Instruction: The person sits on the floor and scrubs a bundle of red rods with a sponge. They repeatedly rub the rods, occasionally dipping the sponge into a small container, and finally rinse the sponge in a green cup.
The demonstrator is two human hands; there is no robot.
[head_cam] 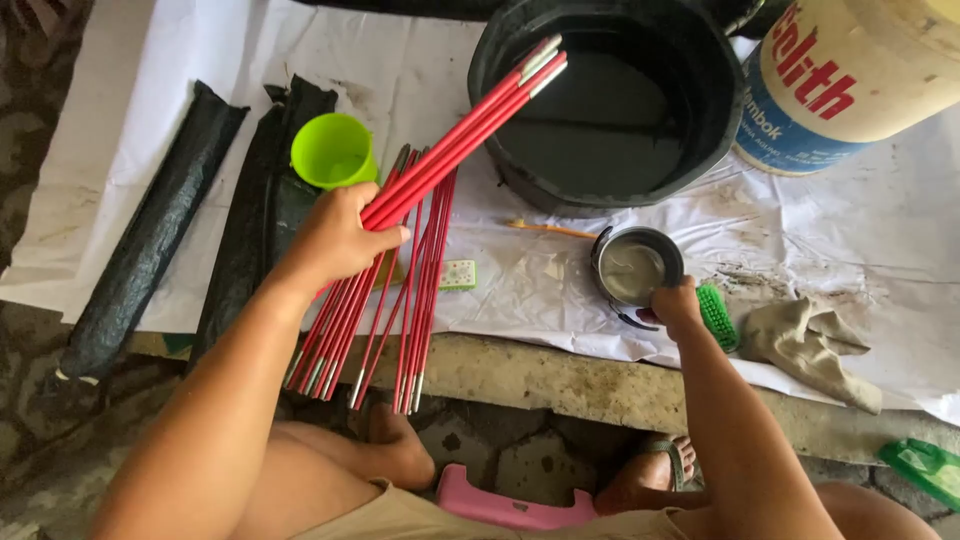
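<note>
The work surface is a low concrete ledge (560, 380) covered with a wrinkled, stained white sheet (880, 240); below it lies a rough stone floor, where the person's two bare feet and a pink stool (500, 505) are visible. At far left, two dark rolled bundles (160, 230) lie side by side on the sheet, running diagonally, with one bright green cup (333, 150) just beside the right-hand bundle. The left hand (335, 240) is clenched around a small group of red rods (460, 135) (three or four; the exact count cannot be told), lifted at an angle so that their silver tips reach over the rim of the black tub (500, 60). Beneath that hand a larger loose spread of red rods (420, 290) rests on the sheet, the lower ends overhanging the ledge; this spread is too dense to count. A small pale green block (458, 275) lies just right of the spread. The tub holds dark liquid. One thin orange stick (550, 230) lies near its base. The right hand (675, 305) grips the near rim of one small metal pot (638, 265) containing grey liquid. One green brush (716, 315) touches that hand's right side, one crumpled tan cloth (810, 345) lies further right, and one large pale drum (850, 80) stands at upper right.
</note>
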